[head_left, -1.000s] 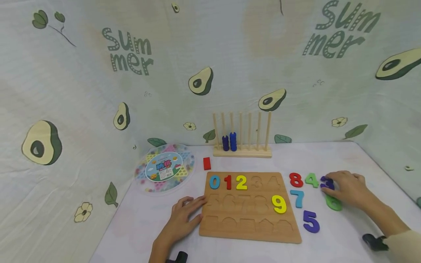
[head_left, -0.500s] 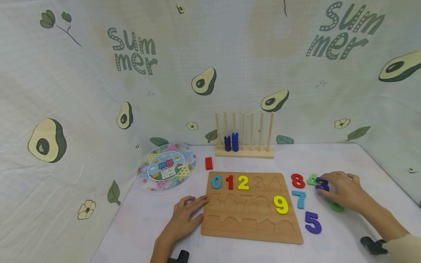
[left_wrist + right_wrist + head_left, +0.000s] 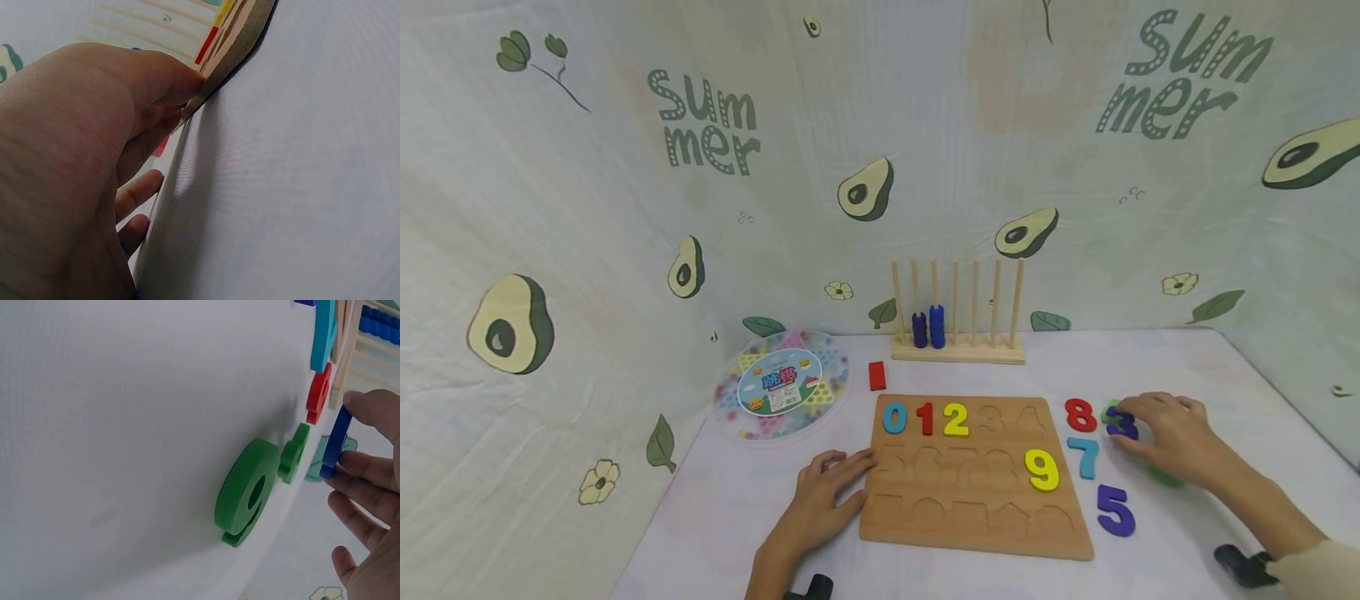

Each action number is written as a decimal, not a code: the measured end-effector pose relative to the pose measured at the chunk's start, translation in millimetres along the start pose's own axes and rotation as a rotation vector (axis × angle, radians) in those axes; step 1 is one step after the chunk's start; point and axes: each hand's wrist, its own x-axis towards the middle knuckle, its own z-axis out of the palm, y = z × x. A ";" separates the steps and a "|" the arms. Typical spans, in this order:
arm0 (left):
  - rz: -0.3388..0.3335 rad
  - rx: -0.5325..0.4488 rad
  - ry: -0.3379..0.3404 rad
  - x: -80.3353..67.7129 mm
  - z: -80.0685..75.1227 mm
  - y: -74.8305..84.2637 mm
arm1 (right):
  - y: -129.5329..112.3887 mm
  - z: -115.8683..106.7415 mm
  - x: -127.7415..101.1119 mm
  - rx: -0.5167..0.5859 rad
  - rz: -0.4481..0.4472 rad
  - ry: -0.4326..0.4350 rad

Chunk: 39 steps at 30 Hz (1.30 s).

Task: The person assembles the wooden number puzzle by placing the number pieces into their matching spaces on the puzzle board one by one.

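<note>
My right hand (image 3: 1172,437) pinches a dark purple number 3 (image 3: 1122,425) between thumb and fingertips. In the right wrist view this number 3 (image 3: 336,444) is seen edge-on, lifted off the table. Behind it the green number 4 (image 3: 1110,408) is partly covered, and the green number 6 (image 3: 250,487) lies below my right hand. My left hand (image 3: 820,500) touches the left edge of the wooden number board (image 3: 970,529) with its fingertips and thumb. Blue 0 (image 3: 895,418), red 1 (image 3: 925,419), yellow 2 (image 3: 956,419) and yellow 9 (image 3: 1042,469) lie on the board.
Right of the board lie a red 8 (image 3: 1080,415), a light blue 7 (image 3: 1084,457) and a purple 5 (image 3: 1116,510). Behind stand a peg abacus (image 3: 958,353) and a small red block (image 3: 877,376). A round game box (image 3: 781,383) lies at the back left.
My right hand has lifted the purple number 3 and carried it left, from near the green 6 to in front of the green 4. My left hand stays at the board's edge.
</note>
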 end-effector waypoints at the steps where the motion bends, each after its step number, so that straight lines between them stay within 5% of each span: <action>1: 0.000 0.001 0.001 -0.3 -0.2 -0.1 | -1.9 0.4 0.4 0.001 -0.003 0.001; 39: -0.046 -0.003 -0.046 0.7 -0.1 -0.4 | -46.4 10.7 11.4 0.018 -0.115 -0.024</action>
